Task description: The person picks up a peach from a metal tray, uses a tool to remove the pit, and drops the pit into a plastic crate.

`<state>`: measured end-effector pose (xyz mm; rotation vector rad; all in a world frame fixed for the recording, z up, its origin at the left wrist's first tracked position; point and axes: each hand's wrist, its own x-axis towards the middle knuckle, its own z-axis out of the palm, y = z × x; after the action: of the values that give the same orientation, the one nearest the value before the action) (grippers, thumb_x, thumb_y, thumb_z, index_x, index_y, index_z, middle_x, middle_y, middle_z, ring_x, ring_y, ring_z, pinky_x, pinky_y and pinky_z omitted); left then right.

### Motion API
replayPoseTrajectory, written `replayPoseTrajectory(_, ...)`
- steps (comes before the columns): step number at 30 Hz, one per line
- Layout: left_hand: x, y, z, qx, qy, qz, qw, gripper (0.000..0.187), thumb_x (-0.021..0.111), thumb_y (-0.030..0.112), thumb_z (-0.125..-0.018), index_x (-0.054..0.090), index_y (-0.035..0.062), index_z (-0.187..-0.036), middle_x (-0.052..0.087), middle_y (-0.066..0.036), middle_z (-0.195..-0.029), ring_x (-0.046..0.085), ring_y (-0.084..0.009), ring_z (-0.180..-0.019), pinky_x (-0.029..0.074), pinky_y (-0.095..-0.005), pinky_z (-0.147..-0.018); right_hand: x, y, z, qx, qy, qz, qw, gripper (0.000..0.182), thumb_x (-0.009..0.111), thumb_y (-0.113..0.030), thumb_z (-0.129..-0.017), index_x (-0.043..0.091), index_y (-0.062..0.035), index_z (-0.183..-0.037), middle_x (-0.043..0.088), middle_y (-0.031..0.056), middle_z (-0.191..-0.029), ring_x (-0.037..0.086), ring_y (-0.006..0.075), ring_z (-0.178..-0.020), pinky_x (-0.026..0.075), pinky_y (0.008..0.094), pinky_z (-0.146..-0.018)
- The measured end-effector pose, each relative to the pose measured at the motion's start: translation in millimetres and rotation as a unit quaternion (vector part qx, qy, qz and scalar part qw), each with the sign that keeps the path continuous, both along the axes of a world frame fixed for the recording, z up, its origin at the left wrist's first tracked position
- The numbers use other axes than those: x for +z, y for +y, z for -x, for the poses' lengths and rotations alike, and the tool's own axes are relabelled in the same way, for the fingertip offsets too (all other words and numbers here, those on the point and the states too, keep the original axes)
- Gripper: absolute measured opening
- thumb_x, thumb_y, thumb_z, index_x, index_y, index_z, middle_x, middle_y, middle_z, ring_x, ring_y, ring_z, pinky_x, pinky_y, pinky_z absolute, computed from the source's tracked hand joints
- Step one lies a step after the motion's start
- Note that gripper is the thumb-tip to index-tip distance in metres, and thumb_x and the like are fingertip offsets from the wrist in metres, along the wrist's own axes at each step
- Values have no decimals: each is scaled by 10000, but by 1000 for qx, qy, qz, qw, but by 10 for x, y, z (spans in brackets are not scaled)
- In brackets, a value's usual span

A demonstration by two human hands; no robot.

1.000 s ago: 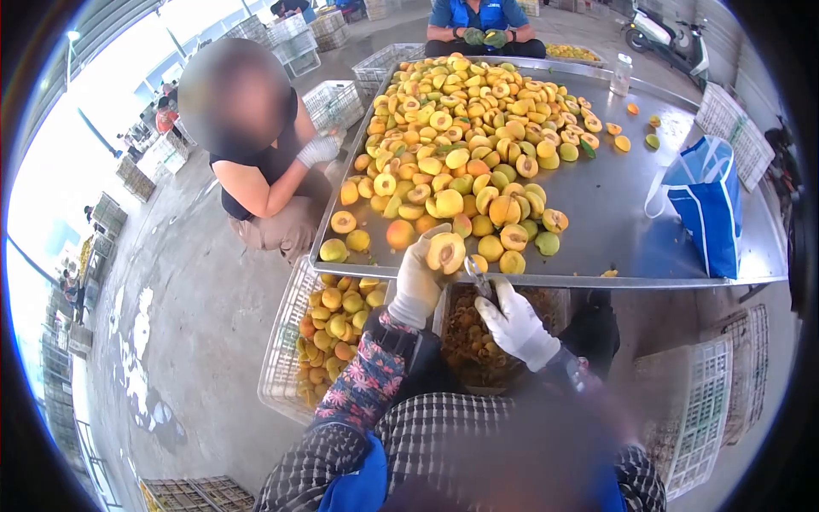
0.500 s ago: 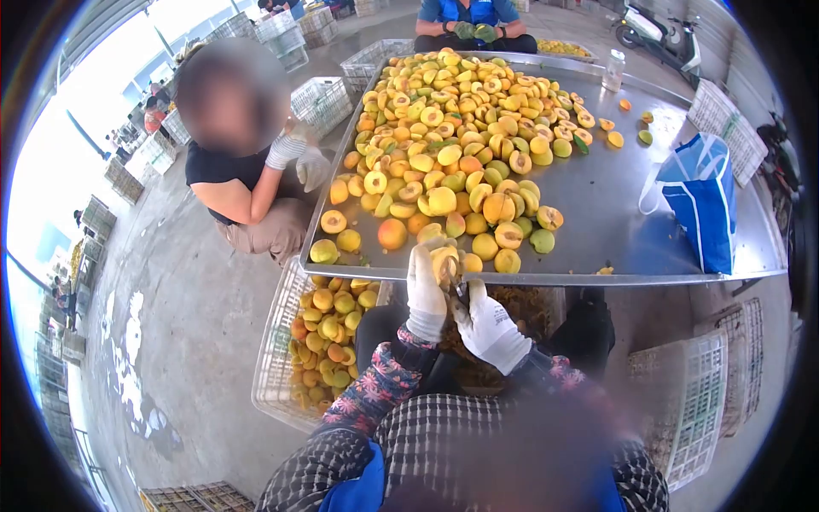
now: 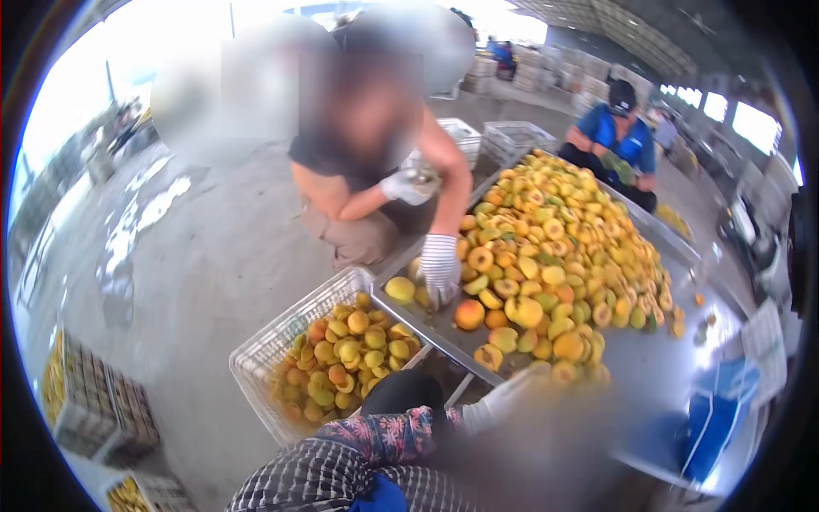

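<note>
My left hand [image 3: 499,403], in a white glove, reaches across the near edge of the metal table [image 3: 653,439]. Its fingers are lost in blur beside the peaches, so I cannot see what they hold. A blurred patch hides the area where my right hand would show. On the table is a large heap of yellow peaches [image 3: 546,282], many cut in half with a hollow showing. A white plastic crate [image 3: 264,375] below the table's left corner holds more peaches [image 3: 345,358].
A co-worker's gloved hand [image 3: 440,269] touches peaches at the table's left edge. Another person [image 3: 618,141] sits behind the far edge. A blue bag [image 3: 721,418] stands on the table's right side. Stacked crates [image 3: 98,401] are on the floor at left.
My view has swung left and tilted. The co-worker at left now reaches onto the table's edge. My right hand, seen before with a dark tool, is now hidden.
</note>
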<state>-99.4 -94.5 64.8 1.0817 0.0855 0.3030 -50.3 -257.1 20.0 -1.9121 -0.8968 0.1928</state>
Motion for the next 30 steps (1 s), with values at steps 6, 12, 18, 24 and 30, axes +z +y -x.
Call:
replayPoseTrajectory(6, -253, 85, -3, -27, 56, -66, 996, 465, 449, 271, -1055, 411, 45, -1460, 561, 15, -933, 508, -79, -856, 444, -227, -811, -90, -78, -26, 5, -88, 91, 992, 542, 589, -274, -961, 452, 94, -1334, 611, 272, -1166, 615, 380, -1045, 496, 416, -878)
replayPoseTrajectory(12, -285, 175, 89, -54, -62, 85, 993, 617, 520, 126, -951, 283, -5, -1504, 498, -67, -1288, 468, -133, -1166, 359, -271, -1049, 160, 135, -89, -60, 198, -18, 978, 478, 590, -231, -969, 467, 64, -1325, 580, 213, -1257, 567, 298, -1090, 453, 392, -940)
replayPoseTrajectory(18, -331, 191, 81, -135, -107, 4, 985, 798, 540, 118, -886, 103, -10, -1540, 285, -148, -1529, 252, -204, -1429, 174, -330, -1171, 92, 155, -122, -100, 133, -21, 986, 473, 652, -251, -935, 508, 55, -1265, 620, 186, -1165, 589, 273, -1020, 468, 370, -895)
replayPoseTrajectory(24, -367, 129, 63, -126, -64, -8, 990, 394, 453, 139, -1013, 348, 5, -1369, 247, -158, -1549, 256, -199, -1419, 195, -332, -1162, 231, 161, -86, -80, 168, -59, 981, 444, 684, -204, -906, 545, 46, -1245, 656, 173, -1099, 619, 253, -967, 484, 362, -874)
replayPoseTrajectory(30, -626, -20, -16, -102, -80, 20, 991, 280, 392, 199, -1065, 425, 18, -1276, 365, -126, -1473, 308, -178, -1385, 257, -326, -1138, -70, 79, -134, -85, 274, -147, 947, 425, 664, -102, -864, 508, 77, -1215, 675, 131, -1034, 666, 188, -923, 520, 303, -847)
